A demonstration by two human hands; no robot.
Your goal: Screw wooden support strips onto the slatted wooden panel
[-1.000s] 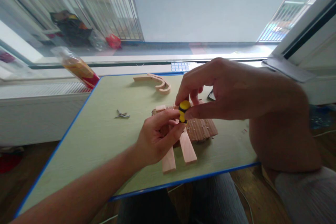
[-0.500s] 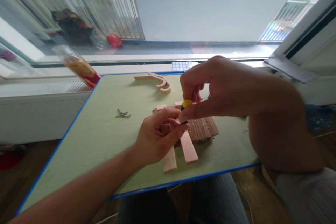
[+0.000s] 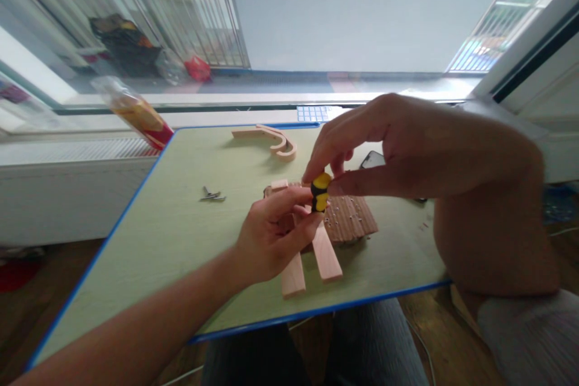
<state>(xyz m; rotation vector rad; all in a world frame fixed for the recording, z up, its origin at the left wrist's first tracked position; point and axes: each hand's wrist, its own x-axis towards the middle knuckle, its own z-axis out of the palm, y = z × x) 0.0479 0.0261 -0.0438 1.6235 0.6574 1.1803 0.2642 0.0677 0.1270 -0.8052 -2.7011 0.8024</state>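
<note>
A stubby yellow-and-black screwdriver (image 3: 320, 192) stands roughly upright over two pale wooden strips. Thumb and fingers of my left hand (image 3: 275, 232) close round its lower handle. From above, my right hand (image 3: 362, 151) pinches the top of the handle between thumb and forefinger. The screwdriver's tip is hidden behind my left fingers. One wooden strip (image 3: 327, 256) slants toward the table's front edge, and another strip (image 3: 293, 277) lies left of it. Both rest across a brown corrugated board (image 3: 350, 220) dotted with small holes or metal points.
On the green table (image 3: 172, 259) with a blue edge, several small metal pieces (image 3: 211, 195) lie at left. Curved wooden hooks (image 3: 284, 148) sit toward the back. A phone (image 3: 373, 160) is partly hidden behind my right hand. A plastic packet (image 3: 140, 117) leans beyond the left edge.
My right fingers have turned and shifted on the handle, showing more of the yellow-and-black screwdriver. The phone has come into view behind my right hand. My left hand stays nearly still.
</note>
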